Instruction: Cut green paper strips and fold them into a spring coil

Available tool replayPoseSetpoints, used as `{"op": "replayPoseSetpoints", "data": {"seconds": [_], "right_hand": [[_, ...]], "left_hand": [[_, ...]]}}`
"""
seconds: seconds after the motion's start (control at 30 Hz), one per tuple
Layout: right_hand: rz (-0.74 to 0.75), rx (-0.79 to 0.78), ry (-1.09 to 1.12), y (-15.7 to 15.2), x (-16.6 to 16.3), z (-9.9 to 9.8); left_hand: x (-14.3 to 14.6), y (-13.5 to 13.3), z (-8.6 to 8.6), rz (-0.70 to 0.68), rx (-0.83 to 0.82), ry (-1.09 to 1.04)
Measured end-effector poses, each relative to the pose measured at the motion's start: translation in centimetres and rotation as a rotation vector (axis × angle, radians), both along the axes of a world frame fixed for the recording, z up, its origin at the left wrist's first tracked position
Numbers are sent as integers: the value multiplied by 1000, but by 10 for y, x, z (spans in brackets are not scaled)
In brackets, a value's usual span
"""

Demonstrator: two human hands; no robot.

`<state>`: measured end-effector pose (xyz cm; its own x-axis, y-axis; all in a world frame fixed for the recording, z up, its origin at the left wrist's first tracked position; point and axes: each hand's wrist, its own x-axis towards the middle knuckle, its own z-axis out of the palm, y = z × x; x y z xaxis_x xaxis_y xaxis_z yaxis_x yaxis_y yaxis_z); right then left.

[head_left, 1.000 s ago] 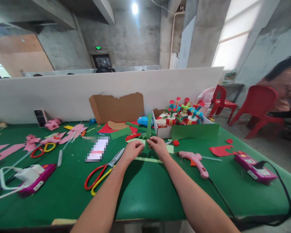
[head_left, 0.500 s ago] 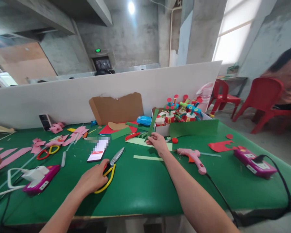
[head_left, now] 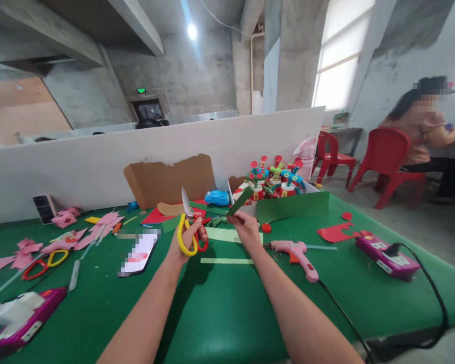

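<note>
My left hand [head_left: 187, 241] is closed round the yellow and red handles of a pair of scissors [head_left: 187, 222], held above the green table [head_left: 220, 308] with the blades pointing up. My right hand [head_left: 245, 227] pinches the lower end of a dark green paper strip [head_left: 239, 201] that slants up to the right. The two hands are close together over the table's middle. A pale green strip [head_left: 227, 261] lies flat just below them, and a wider pale green piece [head_left: 227, 234] lies between the hands.
A pink glue gun [head_left: 296, 253] lies right of my right hand, a phone [head_left: 138, 253] left of my left. A white box of colourful toys [head_left: 275, 182] and cardboard [head_left: 170, 179] stand by the white partition. Pink scraps, another pair of scissors [head_left: 45, 260], purple devices. A person sits far right.
My left hand left the green strip, went down to the scissors on the table, and has lifted them up beside the strip. My right hand kept hold of the strip.
</note>
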<state>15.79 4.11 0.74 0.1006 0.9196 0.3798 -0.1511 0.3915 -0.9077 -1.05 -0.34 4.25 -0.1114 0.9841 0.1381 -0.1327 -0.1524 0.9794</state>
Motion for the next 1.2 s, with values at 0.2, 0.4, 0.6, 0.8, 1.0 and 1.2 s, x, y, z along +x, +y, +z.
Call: {"op": "replayPoseSetpoints", "data": {"seconds": [0.2, 0.4, 0.6, 0.8, 1.0, 1.2], "right_hand": [[-27, 274, -185, -12, -1, 6], [-95, 266, -126, -10, -4, 5], [-87, 88, 92, -1, -1, -2], [-52, 26, 302, 4, 3, 1], [56, -179, 365, 10, 6, -6], [-140, -57, 302, 11, 6, -6]], "left_hand": [[10, -3, -28, -175, -244, -178], [14, -11, -36, -215, -227, -168], [16, -8, -39, -122, -108, -114], [18, -9, -32, -61, -120, 90], [18, -12, -31, -102, -116, 53], [19, -16, -37, -228, -160, 55]]}}
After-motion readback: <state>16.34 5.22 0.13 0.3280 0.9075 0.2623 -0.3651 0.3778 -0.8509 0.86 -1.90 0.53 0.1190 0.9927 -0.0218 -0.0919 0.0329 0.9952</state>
